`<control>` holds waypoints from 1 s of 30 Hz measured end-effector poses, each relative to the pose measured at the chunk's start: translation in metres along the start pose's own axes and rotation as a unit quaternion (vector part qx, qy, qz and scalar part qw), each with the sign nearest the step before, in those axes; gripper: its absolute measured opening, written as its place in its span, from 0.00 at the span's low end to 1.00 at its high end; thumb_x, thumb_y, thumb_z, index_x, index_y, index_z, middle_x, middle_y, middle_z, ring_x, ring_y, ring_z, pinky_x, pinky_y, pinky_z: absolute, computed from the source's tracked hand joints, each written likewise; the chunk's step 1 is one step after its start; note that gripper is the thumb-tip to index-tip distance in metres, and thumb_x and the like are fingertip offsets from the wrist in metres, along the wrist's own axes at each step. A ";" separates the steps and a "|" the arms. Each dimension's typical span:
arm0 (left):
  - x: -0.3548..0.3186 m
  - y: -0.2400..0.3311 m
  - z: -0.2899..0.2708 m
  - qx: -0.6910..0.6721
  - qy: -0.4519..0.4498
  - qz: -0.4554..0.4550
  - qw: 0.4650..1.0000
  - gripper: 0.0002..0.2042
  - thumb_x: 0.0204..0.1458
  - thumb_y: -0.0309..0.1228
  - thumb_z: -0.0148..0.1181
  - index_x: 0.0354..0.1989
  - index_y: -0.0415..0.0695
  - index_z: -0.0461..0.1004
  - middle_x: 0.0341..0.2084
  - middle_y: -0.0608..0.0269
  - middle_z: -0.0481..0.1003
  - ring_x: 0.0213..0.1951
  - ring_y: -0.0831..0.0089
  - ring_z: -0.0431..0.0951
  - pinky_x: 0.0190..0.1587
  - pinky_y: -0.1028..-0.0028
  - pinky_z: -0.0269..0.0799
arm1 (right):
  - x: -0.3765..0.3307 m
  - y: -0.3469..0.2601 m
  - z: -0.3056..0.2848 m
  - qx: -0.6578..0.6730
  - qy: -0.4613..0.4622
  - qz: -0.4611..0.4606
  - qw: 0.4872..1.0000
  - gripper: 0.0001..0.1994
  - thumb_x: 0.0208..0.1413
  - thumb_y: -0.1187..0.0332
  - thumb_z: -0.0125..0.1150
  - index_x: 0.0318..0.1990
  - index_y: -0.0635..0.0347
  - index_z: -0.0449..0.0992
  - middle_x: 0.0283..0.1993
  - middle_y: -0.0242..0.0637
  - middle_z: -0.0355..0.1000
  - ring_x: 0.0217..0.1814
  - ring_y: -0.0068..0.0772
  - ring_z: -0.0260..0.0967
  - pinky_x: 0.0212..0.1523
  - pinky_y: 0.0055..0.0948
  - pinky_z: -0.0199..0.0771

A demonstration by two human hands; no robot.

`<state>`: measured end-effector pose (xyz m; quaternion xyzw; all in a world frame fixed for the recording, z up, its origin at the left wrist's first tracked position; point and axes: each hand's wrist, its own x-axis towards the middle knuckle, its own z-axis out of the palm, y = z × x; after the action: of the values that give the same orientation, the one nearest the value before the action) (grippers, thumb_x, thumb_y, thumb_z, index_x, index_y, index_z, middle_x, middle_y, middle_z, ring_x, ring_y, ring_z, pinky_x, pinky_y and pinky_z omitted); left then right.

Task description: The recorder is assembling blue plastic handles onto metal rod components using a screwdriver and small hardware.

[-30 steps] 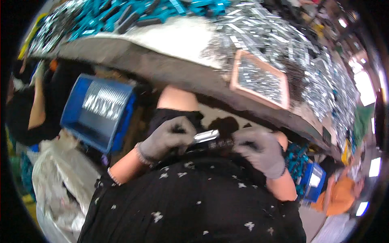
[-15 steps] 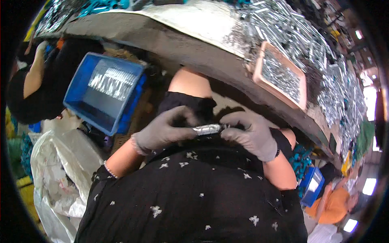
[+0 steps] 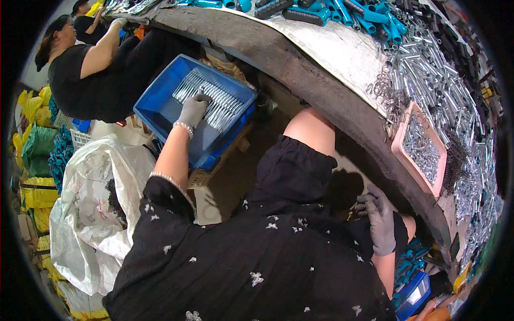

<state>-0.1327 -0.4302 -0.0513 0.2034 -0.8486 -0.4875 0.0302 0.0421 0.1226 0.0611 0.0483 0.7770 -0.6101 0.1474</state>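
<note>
My left hand (image 3: 194,110), in a grey glove, reaches into the blue bin (image 3: 152,109). Its fingers are closed on a silver metal piece at the row of metal pieces (image 3: 224,107) laid side by side there; the fingers partly hide the piece. By my right thigh, my gloved right hand (image 3: 378,220) is held up with its fingers loosely bent and apart. Nothing shows in it.
A pink tray (image 3: 398,145) of small metal parts stands on the workbench (image 3: 321,88), beside heaped silver tubes (image 3: 428,75), springs and teal handles (image 3: 369,21). A white sack (image 3: 69,214) stands at my left. Another person (image 3: 88,80) sits beyond the bin.
My hands have parted: the left went from my lap up and left into the blue bin, the right moved right and down. The silver piece is no longer held between them. The view has shifted.
</note>
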 end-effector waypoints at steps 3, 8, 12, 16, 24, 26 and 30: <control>0.036 -0.033 0.008 0.104 -0.021 -0.029 0.994 0.14 0.53 0.30 0.56 0.45 0.43 0.83 0.40 0.52 0.83 0.44 0.62 0.82 0.50 0.68 0.74 | -0.003 -0.001 0.004 -0.022 0.024 0.016 0.999 0.19 0.67 0.67 0.53 0.62 0.64 0.66 0.48 0.43 0.74 0.44 0.30 0.74 0.45 0.27 0.73; 0.076 -0.071 -0.001 0.283 0.064 -0.077 0.954 0.13 0.53 0.36 0.58 0.44 0.50 0.83 0.46 0.46 0.79 0.49 0.52 0.80 0.55 0.62 0.74 | -0.014 0.005 -0.001 0.007 0.055 0.027 0.998 0.16 0.67 0.68 0.53 0.57 0.66 0.69 0.46 0.41 0.75 0.44 0.29 0.74 0.45 0.26 0.73; 0.089 -0.072 0.007 0.318 0.057 -0.104 0.941 0.14 0.55 0.37 0.56 0.47 0.50 0.82 0.53 0.43 0.75 0.56 0.52 0.75 0.59 0.59 0.71 | -0.021 0.010 -0.010 -0.018 0.091 0.060 0.994 0.14 0.66 0.70 0.52 0.55 0.66 0.71 0.44 0.41 0.76 0.44 0.29 0.74 0.45 0.26 0.73; 0.074 -0.036 0.027 0.317 0.039 -0.069 0.945 0.13 0.53 0.38 0.59 0.44 0.50 0.83 0.52 0.44 0.76 0.52 0.51 0.76 0.56 0.61 0.71 | -0.021 0.021 -0.016 -0.045 0.102 0.071 0.991 0.13 0.66 0.71 0.52 0.54 0.67 0.72 0.43 0.40 0.76 0.43 0.28 0.74 0.44 0.26 0.73; 0.024 -0.039 0.085 0.180 -0.148 0.073 0.970 0.12 0.51 0.38 0.65 0.40 0.47 0.84 0.45 0.37 0.75 0.46 0.47 0.79 0.52 0.58 0.73 | -0.006 0.020 -0.003 -0.034 0.080 0.059 0.994 0.14 0.66 0.68 0.53 0.54 0.67 0.72 0.43 0.40 0.77 0.41 0.27 0.75 0.43 0.25 0.74; 0.027 -0.044 0.087 0.171 -0.156 0.053 0.971 0.13 0.52 0.38 0.64 0.41 0.45 0.84 0.44 0.36 0.76 0.46 0.47 0.80 0.51 0.58 0.73 | -0.003 0.017 0.000 -0.058 0.069 0.042 0.995 0.14 0.66 0.68 0.52 0.54 0.67 0.72 0.43 0.40 0.77 0.42 0.28 0.75 0.44 0.25 0.74; 0.025 -0.033 0.083 0.242 -0.184 0.070 0.950 0.15 0.53 0.35 0.59 0.42 0.36 0.81 0.40 0.32 0.78 0.45 0.46 0.81 0.49 0.57 0.74 | 0.001 0.011 0.006 -0.060 0.057 0.031 0.996 0.15 0.67 0.67 0.52 0.54 0.67 0.73 0.43 0.40 0.77 0.43 0.29 0.75 0.44 0.26 0.75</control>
<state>-0.1658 -0.3861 -0.1260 0.0513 -0.9439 -0.2936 -0.1425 0.0450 0.1199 0.0492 0.0985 0.8177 -0.5534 0.1245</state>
